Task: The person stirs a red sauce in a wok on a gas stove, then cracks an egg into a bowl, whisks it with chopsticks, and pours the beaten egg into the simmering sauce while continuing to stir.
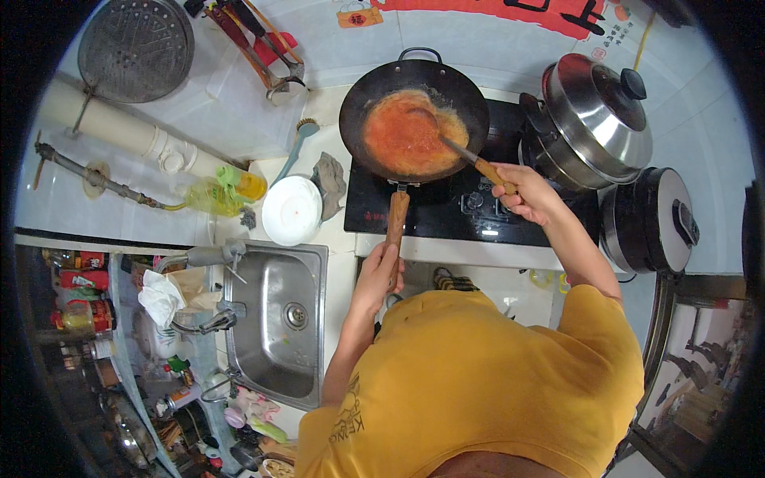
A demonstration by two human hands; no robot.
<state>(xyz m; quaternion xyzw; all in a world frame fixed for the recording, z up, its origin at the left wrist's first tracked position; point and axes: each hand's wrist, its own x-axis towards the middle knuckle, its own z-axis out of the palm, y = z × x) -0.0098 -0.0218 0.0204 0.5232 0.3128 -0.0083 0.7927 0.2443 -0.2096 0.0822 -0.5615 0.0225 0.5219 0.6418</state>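
A dark wok (pixel 355 128) sits on the left side of the black glass cooktop (pixel 418 209). My left hand (pixel 378 272) is closed around its wooden handle (pixel 397 218), which points toward me. In the wok lies a red-orange sauce (pixel 394 131), paler and yellowish at its edge. My right hand (pixel 523 190) grips the wooden handle of a ladle (pixel 463 150). The ladle's bowl is dipped in the sauce and mostly hidden by it.
A lidded steel pot (pixel 603 119) and a rice cooker or pressure cooker (pixel 648 221) stand on the right. Left of the wok are a white plate (pixel 291 210), a grey rag (pixel 329 182), a scrub brush (pixel 293 152) and a yellow bottle (pixel 218 194). A steel sink (pixel 275 358) is nearer me.
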